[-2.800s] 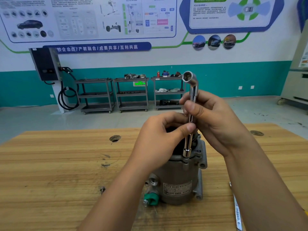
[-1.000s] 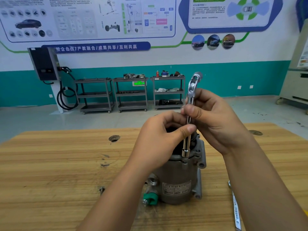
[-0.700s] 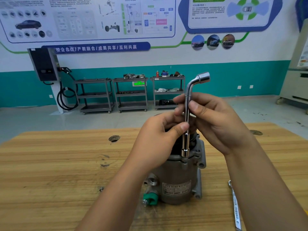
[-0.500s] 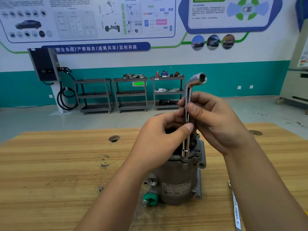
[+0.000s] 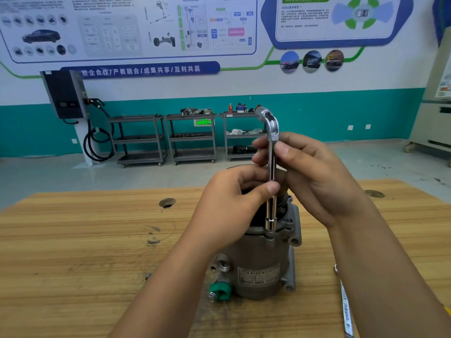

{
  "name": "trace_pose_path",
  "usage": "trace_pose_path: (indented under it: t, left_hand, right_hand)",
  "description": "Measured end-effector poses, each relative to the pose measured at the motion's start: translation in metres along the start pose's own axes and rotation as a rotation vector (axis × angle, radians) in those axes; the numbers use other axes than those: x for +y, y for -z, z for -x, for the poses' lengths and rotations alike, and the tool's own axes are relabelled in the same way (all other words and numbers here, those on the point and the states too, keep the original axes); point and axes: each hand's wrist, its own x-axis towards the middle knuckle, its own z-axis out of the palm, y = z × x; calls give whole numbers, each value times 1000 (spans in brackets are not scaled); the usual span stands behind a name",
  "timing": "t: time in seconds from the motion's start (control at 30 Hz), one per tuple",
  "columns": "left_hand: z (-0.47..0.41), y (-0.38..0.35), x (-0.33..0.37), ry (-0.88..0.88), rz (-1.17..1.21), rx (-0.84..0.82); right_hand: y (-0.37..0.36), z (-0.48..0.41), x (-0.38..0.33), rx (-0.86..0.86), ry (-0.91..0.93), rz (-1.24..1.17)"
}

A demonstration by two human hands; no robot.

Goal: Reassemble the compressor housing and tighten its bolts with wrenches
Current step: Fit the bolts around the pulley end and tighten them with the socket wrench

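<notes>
The compressor housing [image 5: 258, 264] stands upright on the wooden table [image 5: 85, 240], close to the near edge and a little right of the table's middle, its label plate facing the person. An L-shaped socket wrench [image 5: 271, 164] rises straight up from the housing's top flange on the side nearest the person. Its lower socket end is seated down on that flange, and its bent head points left, above both hands. The left hand [image 5: 229, 208] pinches the wrench's shaft low down, the thumb pressed across the front and the fingers curled behind it. The right hand [image 5: 314, 176] grips the same shaft higher up, thumb in front and fingers wrapped round the back, just under the bend. At the foot of the housing a green cap [image 5: 219, 290] sits on a port on the left side. A small bolt [image 5: 147, 276] lies on the table just left of the left forearm. A flat wrench [image 5: 346, 313] lies towards the near right corner, partly hidden by the right forearm. A round hole [image 5: 167, 202] marks the table towards its far edge. Against the far wall stand three grey carts [image 5: 190, 140], with a dark charger unit [image 5: 64, 93] mounted to their left.
</notes>
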Motion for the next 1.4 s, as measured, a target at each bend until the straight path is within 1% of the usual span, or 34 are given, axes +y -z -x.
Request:
trace_pose_path:
  t: [0.1, 0.23, 0.37, 0.5, 0.6, 0.8, 1.07, 1.23, 1.33, 1.4]
  left_hand:
    - [0, 2, 1, 12, 52, -24]
    - [0, 2, 1, 18, 71, -40]
    - [2, 0, 2, 8, 57, -3]
    - [2, -2, 2, 7, 37, 52]
    - [1, -2, 1, 11, 23, 57]
    - [0, 1, 1, 28, 31, 18]
    - [1, 3, 2, 16, 38, -33]
    - [1, 2, 1, -3, 20, 19]
    - [0, 1, 0, -5, 9, 26]
    - [0, 1, 0, 3, 28, 14]
  right_hand:
    - [0, 1, -2, -38, -10, -12]
    - [0, 2, -1, -22, -11, -29]
    - [-1, 1, 2, 15, 33, -74]
    - [-2, -1, 2, 64, 50, -30]
    - [-2, -2, 3, 82, 47, -23]
    - [3, 1, 0, -17, -5, -51]
    - [1, 1, 0, 4, 2, -125]
    - [-1, -2, 3, 55, 30, -159]
    - [0, -1, 2, 58, 36, -132]
    - [2, 0, 2, 18, 26, -78]
